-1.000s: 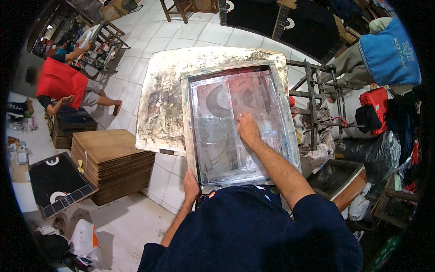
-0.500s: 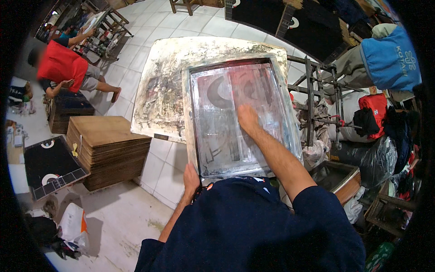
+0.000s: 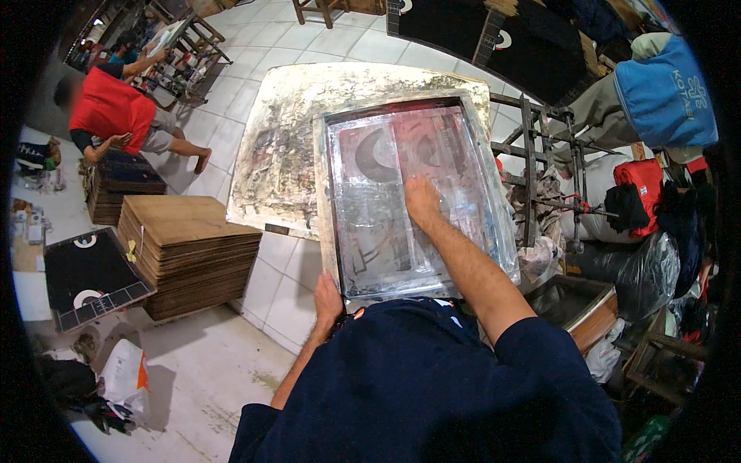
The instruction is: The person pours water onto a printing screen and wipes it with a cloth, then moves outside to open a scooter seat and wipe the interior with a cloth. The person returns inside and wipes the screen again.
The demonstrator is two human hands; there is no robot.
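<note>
A: Hands first, quick. Left?
B: Left hand (image 3: 327, 299) has hold of the framed mesh screen (image 3: 378, 224), low on its left side by the near corner. Fingers partly hidden.
A: Right?
B: Right hand (image 3: 423, 199) is curled narrow, around mid-mesh, forearm crossing the near right part. Can't tell if anything's tucked inside it, or how firmly it meets the surface.
A: Mesh details?
B: Greyish, reddish tint at the far end, dark curved shapes (image 3: 364, 158) beyond the right hand.
A: Where's the screen?
B: Straight ahead of the wearer's navy shirt (image 3: 448, 378), over the right part of a stained pale board (image 3: 270, 147). Board shows past it on the left and far sides.
A: Right of that?
B: Dark metal rack (image 3: 529, 166) just beside the board, another frame (image 3: 559, 297) nearer the wearer, blue fabric (image 3: 664, 92) farther off.
A: Left?
B: Stack of brown sheets (image 3: 193, 258), black panel (image 3: 96, 266) with white curved marks beside it, white bag (image 3: 126, 378) with an orange patch nearer. A person in red (image 3: 116, 108) is well apart, up left.
A: Far side?
B: White floor tiles (image 3: 324, 50), then black panels (image 3: 436, 35) with more white marks.
</note>
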